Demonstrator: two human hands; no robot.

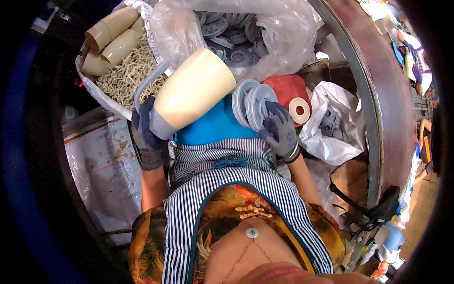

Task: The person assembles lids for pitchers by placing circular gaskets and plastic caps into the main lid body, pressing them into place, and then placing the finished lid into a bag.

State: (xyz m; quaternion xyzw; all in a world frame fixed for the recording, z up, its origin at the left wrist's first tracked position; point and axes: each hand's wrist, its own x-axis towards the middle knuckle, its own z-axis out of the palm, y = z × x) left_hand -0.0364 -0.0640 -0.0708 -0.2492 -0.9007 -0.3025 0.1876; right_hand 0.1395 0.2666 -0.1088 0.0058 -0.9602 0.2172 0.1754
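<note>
My gloved left hand is closed around the grey end of a cream plastic jug body. The jug is tilted, its wide cream end pointing up and to the right. A curved grey strip like a handle rises beside it from the same hand. In my gloved right hand are grey round plastic lids, at least two, held on edge with ribbed faces showing. They are a short gap to the right of the jug, over the blue cloth on my lap.
At the upper left, a sack holds cream jug bodies and small beige pieces. A clear plastic bag contains grey lids. Right of my hand lie a red item, a cream ring and a white bag.
</note>
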